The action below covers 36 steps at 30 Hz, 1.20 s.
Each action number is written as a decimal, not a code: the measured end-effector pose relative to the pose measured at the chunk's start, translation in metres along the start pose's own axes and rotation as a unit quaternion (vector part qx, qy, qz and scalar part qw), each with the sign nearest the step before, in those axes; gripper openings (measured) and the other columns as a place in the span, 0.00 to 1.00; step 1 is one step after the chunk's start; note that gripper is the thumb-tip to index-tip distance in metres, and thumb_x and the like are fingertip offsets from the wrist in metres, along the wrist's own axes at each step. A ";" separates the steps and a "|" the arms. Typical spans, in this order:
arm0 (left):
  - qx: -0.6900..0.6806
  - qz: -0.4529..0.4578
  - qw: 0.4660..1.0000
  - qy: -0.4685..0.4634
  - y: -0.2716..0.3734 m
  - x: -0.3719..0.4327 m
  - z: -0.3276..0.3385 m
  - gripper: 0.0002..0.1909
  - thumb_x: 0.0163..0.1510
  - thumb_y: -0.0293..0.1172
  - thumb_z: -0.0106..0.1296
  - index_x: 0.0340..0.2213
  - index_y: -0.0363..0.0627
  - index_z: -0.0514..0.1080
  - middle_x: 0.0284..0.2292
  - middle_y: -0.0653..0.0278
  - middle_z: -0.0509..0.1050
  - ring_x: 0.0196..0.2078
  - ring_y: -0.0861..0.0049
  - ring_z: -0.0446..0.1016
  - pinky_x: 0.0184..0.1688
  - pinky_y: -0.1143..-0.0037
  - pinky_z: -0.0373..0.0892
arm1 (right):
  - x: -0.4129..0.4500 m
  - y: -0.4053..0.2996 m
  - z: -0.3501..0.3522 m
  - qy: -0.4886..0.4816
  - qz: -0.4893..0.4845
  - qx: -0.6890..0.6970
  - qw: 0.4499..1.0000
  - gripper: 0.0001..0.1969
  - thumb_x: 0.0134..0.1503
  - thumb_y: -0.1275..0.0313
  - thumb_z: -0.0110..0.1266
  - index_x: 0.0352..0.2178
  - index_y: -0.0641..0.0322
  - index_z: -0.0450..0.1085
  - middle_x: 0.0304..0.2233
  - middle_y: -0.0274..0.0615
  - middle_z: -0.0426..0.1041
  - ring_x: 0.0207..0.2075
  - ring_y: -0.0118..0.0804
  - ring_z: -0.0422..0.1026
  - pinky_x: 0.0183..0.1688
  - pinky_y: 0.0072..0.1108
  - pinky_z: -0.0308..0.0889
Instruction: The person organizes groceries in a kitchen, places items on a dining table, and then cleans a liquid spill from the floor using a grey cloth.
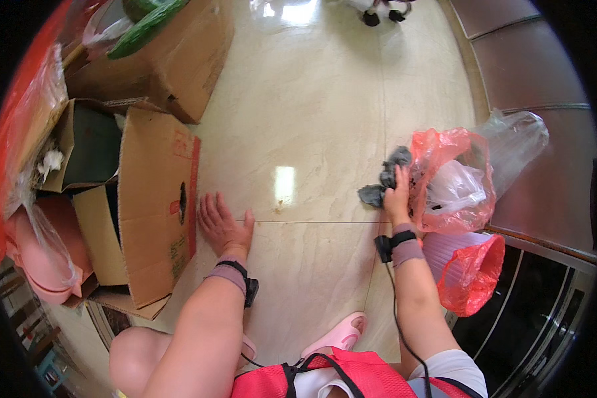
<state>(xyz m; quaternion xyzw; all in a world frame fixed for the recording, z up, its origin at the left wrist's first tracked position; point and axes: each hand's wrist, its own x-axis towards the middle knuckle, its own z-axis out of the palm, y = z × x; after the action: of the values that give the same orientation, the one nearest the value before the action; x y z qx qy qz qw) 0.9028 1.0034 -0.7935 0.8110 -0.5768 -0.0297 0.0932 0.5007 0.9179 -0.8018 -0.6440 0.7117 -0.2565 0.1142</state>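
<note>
My right hand (398, 194) holds a crumpled dark grey cloth (373, 195) low over the tiled floor, its folds sticking out beyond the fingers. Just right of that hand stands a red plastic bag (450, 219) with a white plastic bag (456, 186) inside. My left hand (224, 219) is empty, with its fingers spread and the thumb apart. Its fingertips are close beside the red-edged side of an open cardboard box (151, 209); whether they touch it I cannot tell.
Behind the open box is another cardboard box (189, 64) with green cucumbers (147, 30) above it. A pale bin (435, 253) with a red liner (472, 278) lies by dark cabinets (542, 169) on the right. A small brown spot (279, 210) marks the floor.
</note>
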 end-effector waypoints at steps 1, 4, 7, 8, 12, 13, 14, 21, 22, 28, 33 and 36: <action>-0.009 0.004 1.000 -0.003 0.003 0.002 0.001 0.42 0.40 0.50 0.56 0.54 0.46 0.54 0.57 0.57 0.54 0.62 0.63 0.48 0.63 0.61 0.46 | 0.001 0.022 0.001 -0.014 0.035 -0.029 0.999 0.36 0.39 0.84 0.39 0.56 0.65 0.56 0.60 0.58 0.49 0.62 0.57 0.45 0.64 0.35 0.39; -0.007 -0.001 1.000 -0.004 0.000 0.001 0.001 0.43 0.40 0.51 0.56 0.54 0.45 0.54 0.57 0.57 0.53 0.62 0.63 0.47 0.63 0.61 0.46 | 0.017 0.006 0.032 -0.002 -0.018 -0.045 0.999 0.35 0.39 0.83 0.39 0.55 0.63 0.57 0.59 0.57 0.51 0.62 0.58 0.47 0.64 0.37 0.41; -0.003 -0.008 1.000 -0.011 -0.002 0.000 -0.001 0.42 0.41 0.51 0.55 0.54 0.45 0.53 0.57 0.57 0.53 0.62 0.63 0.47 0.63 0.61 0.45 | 0.035 -0.063 0.070 -0.018 -0.129 0.024 0.991 0.34 0.39 0.86 0.39 0.52 0.61 0.62 0.58 0.54 0.56 0.60 0.55 0.53 0.62 0.35 0.47; -0.010 -0.004 1.000 -0.006 -0.001 -0.001 -0.001 0.42 0.41 0.51 0.55 0.54 0.45 0.53 0.57 0.56 0.53 0.62 0.63 0.47 0.63 0.61 0.45 | 0.035 -0.088 0.081 -0.019 -0.170 0.040 0.984 0.33 0.38 0.87 0.40 0.50 0.61 0.64 0.56 0.53 0.58 0.59 0.55 0.54 0.62 0.35 0.49; -0.029 0.005 1.000 -0.002 0.000 -0.002 0.000 0.42 0.42 0.52 0.55 0.54 0.44 0.53 0.57 0.56 0.53 0.62 0.62 0.47 0.63 0.61 0.44 | -0.011 -0.170 0.110 -0.093 -0.293 0.124 0.943 0.28 0.39 0.87 0.43 0.46 0.60 0.67 0.55 0.49 0.62 0.57 0.53 0.58 0.57 0.36 0.55; -0.025 0.003 1.000 0.000 -0.003 -0.004 -0.001 0.42 0.42 0.52 0.55 0.54 0.44 0.53 0.57 0.56 0.53 0.62 0.62 0.47 0.63 0.61 0.44 | -0.029 -0.188 0.110 -0.122 -0.312 0.134 0.933 0.28 0.39 0.87 0.43 0.45 0.61 0.68 0.55 0.48 0.62 0.57 0.53 0.58 0.57 0.36 0.55; -0.031 0.004 0.999 0.009 -0.007 -0.005 0.000 0.42 0.43 0.53 0.54 0.54 0.44 0.54 0.56 0.56 0.54 0.62 0.62 0.47 0.63 0.61 0.44 | -0.046 -0.200 0.107 -0.157 -0.326 0.135 0.923 0.26 0.41 0.86 0.43 0.45 0.61 0.68 0.55 0.46 0.62 0.58 0.52 0.57 0.57 0.36 0.55; -0.092 0.042 0.994 0.038 -0.012 -0.004 0.011 0.36 0.49 0.52 0.50 0.54 0.44 0.55 0.56 0.54 0.55 0.61 0.60 0.49 0.62 0.60 0.45 | -0.114 -0.195 0.086 -0.239 -0.233 0.269 0.903 0.29 0.39 0.87 0.40 0.46 0.61 0.68 0.55 0.46 0.61 0.58 0.51 0.56 0.60 0.33 0.53; -0.121 0.033 0.991 0.035 -0.018 0.002 0.012 0.36 0.52 0.55 0.46 0.54 0.43 0.55 0.57 0.53 0.54 0.61 0.60 0.49 0.61 0.60 0.45 | -0.114 -0.200 0.079 -0.252 -0.163 0.328 0.895 0.32 0.37 0.88 0.36 0.48 0.61 0.66 0.55 0.49 0.62 0.59 0.51 0.56 0.61 0.31 0.51; -0.493 -0.250 0.807 -0.210 0.006 0.098 -0.054 0.37 0.56 0.57 0.39 0.55 0.38 0.56 0.55 0.50 0.57 0.60 0.59 0.52 0.60 0.64 0.48 | -0.161 -0.241 0.025 -0.212 -0.172 0.348 0.897 0.33 0.36 0.89 0.38 0.48 0.63 0.65 0.57 0.49 0.59 0.61 0.49 0.53 0.62 0.33 0.48; -0.766 -0.083 0.632 -0.086 0.059 0.123 -0.197 0.29 0.56 0.47 0.47 0.52 0.39 0.59 0.48 0.59 0.63 0.49 0.68 0.62 0.55 0.71 0.55 | -0.213 -0.275 0.061 -0.253 -0.376 0.299 0.840 0.20 0.46 0.78 0.46 0.44 0.62 0.68 0.55 0.45 0.61 0.59 0.50 0.56 0.60 0.37 0.53; -0.777 -0.026 0.627 -0.052 0.036 0.133 -0.232 0.26 0.56 0.44 0.48 0.51 0.42 0.59 0.47 0.59 0.62 0.48 0.70 0.61 0.54 0.71 0.55 | -0.243 -0.304 0.106 -0.280 -0.506 0.215 0.787 0.16 0.49 0.67 0.49 0.41 0.55 0.71 0.55 0.38 0.62 0.59 0.42 0.56 0.60 0.34 0.51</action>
<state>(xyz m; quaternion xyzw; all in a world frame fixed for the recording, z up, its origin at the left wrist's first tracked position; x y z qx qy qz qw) 0.9497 0.8941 -0.5513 0.4495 -0.3224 -0.5115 0.6575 0.8491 1.1202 -0.7765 -0.9142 0.1471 -0.2321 0.2979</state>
